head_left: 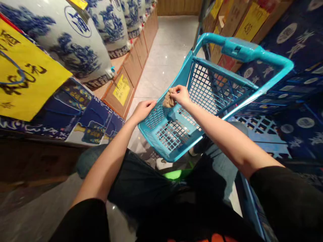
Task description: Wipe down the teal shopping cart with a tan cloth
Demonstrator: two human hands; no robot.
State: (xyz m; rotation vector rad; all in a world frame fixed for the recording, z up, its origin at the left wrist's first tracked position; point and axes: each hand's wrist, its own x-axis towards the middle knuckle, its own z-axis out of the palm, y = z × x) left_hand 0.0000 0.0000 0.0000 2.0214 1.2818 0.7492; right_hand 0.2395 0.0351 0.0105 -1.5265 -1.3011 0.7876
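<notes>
A crumpled tan cloth point(169, 98) is pressed against the inner edge of a turquoise plastic shopping basket point(173, 134), which sits on a wheeled cart. My right hand point(181, 95) pinches the top of the cloth with its fingers. My left hand point(143, 111) lies just to the left, on the basket's rim, with its fingertips at the cloth's lower edge. I cannot tell whether it grips the cloth. The basket's mesh holds nothing else that I can see. Its turquoise handle point(239, 47) arches across the far end.
Large blue-and-white porcelain jars point(73, 43) stand along a wooden shelf point(132, 70) on the left, with yellow signs. Cardboard boxes point(239, 33) and blue printed panels point(295, 67) line the right. A tiled aisle floor point(166, 57) runs ahead between them.
</notes>
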